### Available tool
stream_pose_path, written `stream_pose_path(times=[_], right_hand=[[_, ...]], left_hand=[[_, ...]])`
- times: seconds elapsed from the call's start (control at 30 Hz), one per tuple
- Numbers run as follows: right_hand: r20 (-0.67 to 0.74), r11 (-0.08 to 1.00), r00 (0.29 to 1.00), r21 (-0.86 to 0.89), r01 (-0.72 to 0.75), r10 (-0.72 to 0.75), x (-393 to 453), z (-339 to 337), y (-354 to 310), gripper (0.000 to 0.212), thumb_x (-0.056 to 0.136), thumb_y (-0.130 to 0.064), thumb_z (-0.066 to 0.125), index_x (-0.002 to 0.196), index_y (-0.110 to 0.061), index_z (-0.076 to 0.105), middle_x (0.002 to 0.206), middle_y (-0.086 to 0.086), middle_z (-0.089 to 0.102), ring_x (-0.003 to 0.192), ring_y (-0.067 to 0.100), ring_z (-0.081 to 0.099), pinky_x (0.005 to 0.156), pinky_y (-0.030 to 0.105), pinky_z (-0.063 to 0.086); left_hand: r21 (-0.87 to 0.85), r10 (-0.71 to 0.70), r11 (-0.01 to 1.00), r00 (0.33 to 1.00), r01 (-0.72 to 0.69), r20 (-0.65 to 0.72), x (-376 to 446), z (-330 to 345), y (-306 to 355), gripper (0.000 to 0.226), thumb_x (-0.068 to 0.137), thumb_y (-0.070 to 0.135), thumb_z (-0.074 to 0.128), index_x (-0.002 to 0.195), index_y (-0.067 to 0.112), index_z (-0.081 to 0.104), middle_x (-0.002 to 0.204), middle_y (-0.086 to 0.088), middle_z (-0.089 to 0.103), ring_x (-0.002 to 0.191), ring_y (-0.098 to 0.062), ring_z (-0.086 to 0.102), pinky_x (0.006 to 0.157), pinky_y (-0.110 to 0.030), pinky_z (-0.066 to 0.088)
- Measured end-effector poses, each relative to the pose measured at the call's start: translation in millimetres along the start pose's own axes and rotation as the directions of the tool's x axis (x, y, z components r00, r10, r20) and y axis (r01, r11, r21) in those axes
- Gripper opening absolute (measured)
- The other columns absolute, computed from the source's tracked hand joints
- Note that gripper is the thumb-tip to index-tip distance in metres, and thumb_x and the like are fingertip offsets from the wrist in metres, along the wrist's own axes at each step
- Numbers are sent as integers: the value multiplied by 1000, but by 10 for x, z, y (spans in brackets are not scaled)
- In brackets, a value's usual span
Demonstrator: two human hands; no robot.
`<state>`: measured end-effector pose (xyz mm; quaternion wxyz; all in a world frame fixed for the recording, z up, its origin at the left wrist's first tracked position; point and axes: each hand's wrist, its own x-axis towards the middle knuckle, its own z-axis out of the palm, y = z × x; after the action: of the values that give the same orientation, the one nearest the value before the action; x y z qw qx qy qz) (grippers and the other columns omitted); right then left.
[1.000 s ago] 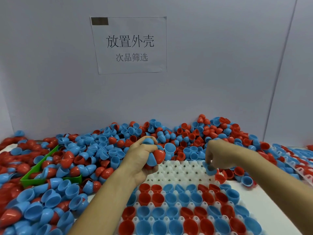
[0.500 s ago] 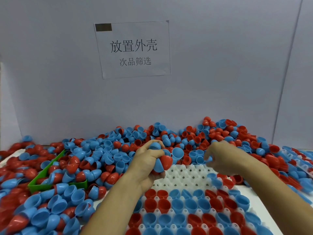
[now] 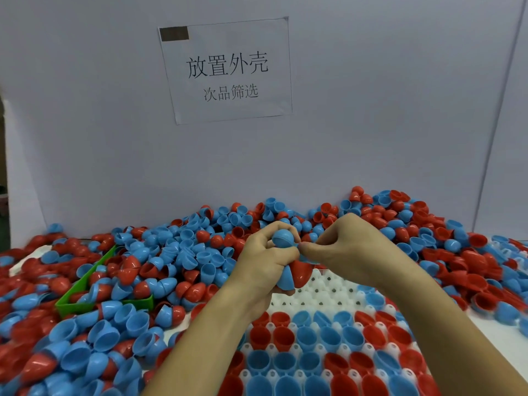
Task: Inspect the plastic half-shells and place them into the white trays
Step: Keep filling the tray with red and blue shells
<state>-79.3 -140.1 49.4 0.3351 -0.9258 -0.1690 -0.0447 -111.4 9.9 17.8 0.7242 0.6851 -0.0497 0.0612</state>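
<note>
The left hand [image 3: 264, 260] is curled round a small clutch of plastic half-shells: a rounded blue plastic half-shell [image 3: 283, 238] sits at the top of the fist between thumb and forefinger, and lower down a second blue half-shell [image 3: 286, 278] and a glossy red plastic half-shell [image 3: 301, 274] stick out from under the fingers. The right hand [image 3: 347, 247] meets it from the right, fingers curled, its thumb and forefinger tips pressed to the rim of the top blue shell; it seems to be pinching that rim, though the contact is small and partly hidden by the thumb.

Both hands hover above the far edge of the white moulded plastic tray [image 3: 320, 295], which lies on the table directly below them. Its farthest rows of cups show bare white, while the nearer rows hold red and blue half-shells seated open side up in a mixed pattern.

Around the tray, to the left, behind and to the right, lies a deep loose heap of red and blue plastic half-shells [image 3: 183, 252], some nested in pairs. A green plastic bin [image 3: 85, 284] is half buried in the heap at the left. Behind stands a pale grey wall panel [image 3: 371, 124] with a white paper sign printed in black Chinese characters [image 3: 228, 72] stuck to it.
</note>
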Motion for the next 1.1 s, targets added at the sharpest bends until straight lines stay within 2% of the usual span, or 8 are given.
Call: stream_pose_path(times=[0.17,0.33,0.43,0.57,0.7,0.87,1.0,1.1], right_hand=[[1,998,1000,55,-23,23,26,-23,29,20,85,-40,74,73,-24,76,58,-6,67,48,0,57,40,9,37],[-26,995,999,99,-27,30,5,-110,142,22,92,-29,65,95,-10,77,86,17,71,61,27,57,51,18,49],[-82,988,996,151,-32,45,16,-185,199,19,93,-21,63,110,-21,72,93,-1,71,73,7,62,56,18,47],[-45,966,996,247,81,-72,2,-245,223,22,92,-16,64,97,-36,70,70,-7,70,62,5,66,50,11,48],[-67,962,982,196,189,-179,-4,-197,150,31,90,-17,71,82,-47,71,86,-13,72,82,26,70,68,35,62],[-122,964,970,138,228,-212,-8,-170,149,35,90,-12,70,80,-44,72,84,-12,72,78,34,70,63,45,61],[-176,957,941,-29,289,-289,-13,-104,120,32,93,-7,66,96,-37,76,86,-17,64,70,22,64,60,20,57],[-130,958,949,-66,280,-286,-8,-63,103,34,94,0,60,110,-27,75,100,-13,66,83,13,65,62,8,53]], left_hand=[[-18,-1,1000,998,2,70,-32,24,5,33,90,-2,63,75,27,65,82,-4,64,66,-19,60,46,-28,47],[-147,-38,988,998,44,47,-27,-21,35,27,88,5,68,72,26,64,93,-8,63,72,-24,59,42,-26,43],[-194,-60,979,998,58,-6,-26,-51,42,28,87,6,70,69,28,65,91,-7,63,68,-20,63,41,-25,42],[-203,-115,973,993,107,-25,-26,-55,27,26,87,9,71,70,27,64,94,-10,64,70,-20,62,41,-24,40],[-247,-160,954,986,168,52,-37,-52,45,21,89,17,70,72,25,62,93,-6,69,72,-18,62,39,-22,39],[-358,-182,910,977,210,109,-54,-67,79,11,79,24,75,82,23,64,93,-6,73,71,-19,63,36,-20,39],[-338,-183,919,978,205,95,-42,-61,46,14,79,24,75,84,22,62,95,-6,69,67,-16,57,36,-21,38],[-341,-186,919,980,199,72,-23,-75,33,21,88,21,72,70,24,61,81,-2,66,59,-14,58,36,-21,37]])
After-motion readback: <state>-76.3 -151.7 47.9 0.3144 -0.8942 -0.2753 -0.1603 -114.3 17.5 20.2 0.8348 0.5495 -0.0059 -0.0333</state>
